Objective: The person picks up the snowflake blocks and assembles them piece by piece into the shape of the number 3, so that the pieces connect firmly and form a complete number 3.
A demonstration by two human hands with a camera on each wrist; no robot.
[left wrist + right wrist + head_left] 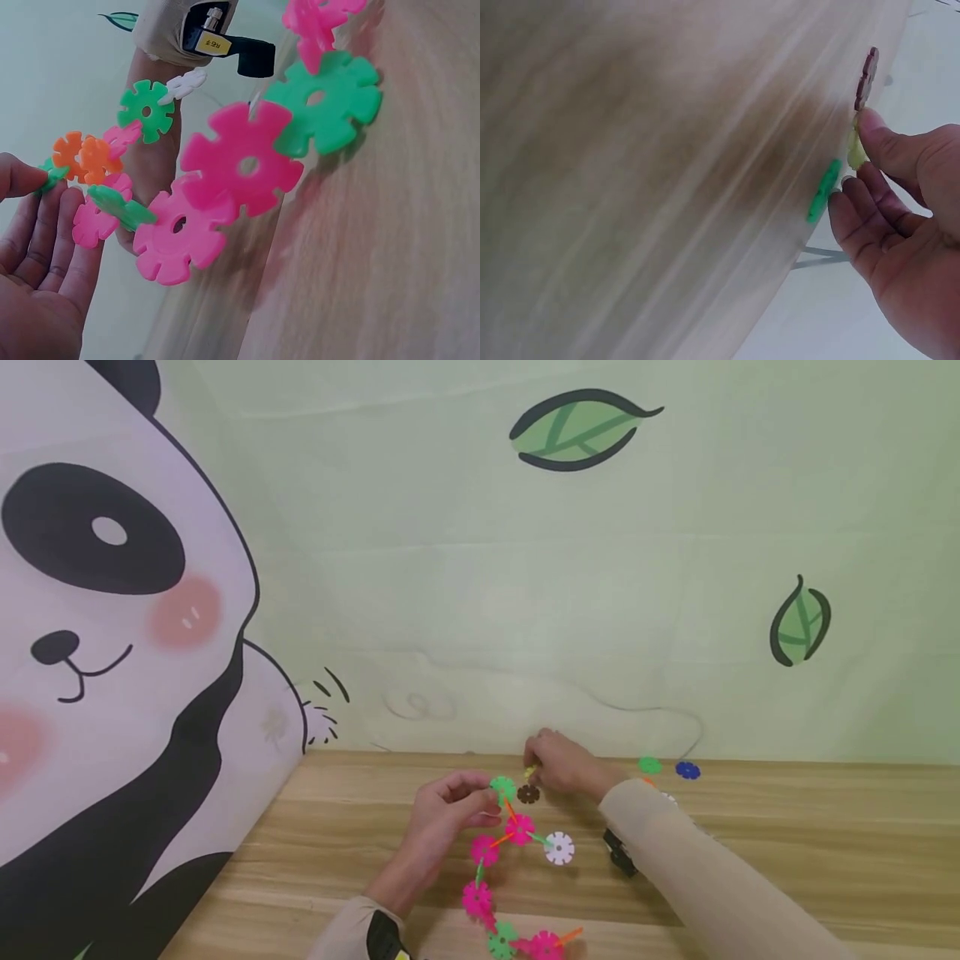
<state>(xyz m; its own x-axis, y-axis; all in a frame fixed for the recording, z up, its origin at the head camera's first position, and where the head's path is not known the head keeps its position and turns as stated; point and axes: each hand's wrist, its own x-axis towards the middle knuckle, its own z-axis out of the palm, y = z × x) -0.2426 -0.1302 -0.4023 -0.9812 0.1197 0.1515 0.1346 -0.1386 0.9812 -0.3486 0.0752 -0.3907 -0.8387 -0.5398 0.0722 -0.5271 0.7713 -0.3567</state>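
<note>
The left hand (450, 806) is pinching 1 green disc (503, 789) at the upper end of a disc chain (520, 829) trailing toward 6 o'clock. At its 2 o'clock, the right hand (564, 762) is gripping 1 yellow disc (856, 152) near a brown disc (528, 793). The step seems to be picking up; the next move is probably calling for a firm lift toward 8 o'clock.

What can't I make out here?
Yellow piece: head view, mostly covered by the right hand.
Orange piece and white piece beside the right sleeve: head view, partly hidden by it.
Topmost pink piece: left wrist view, cut off by the top edge.
Green disc: left wrist view, partly covered by the left hand pinching it.
</note>
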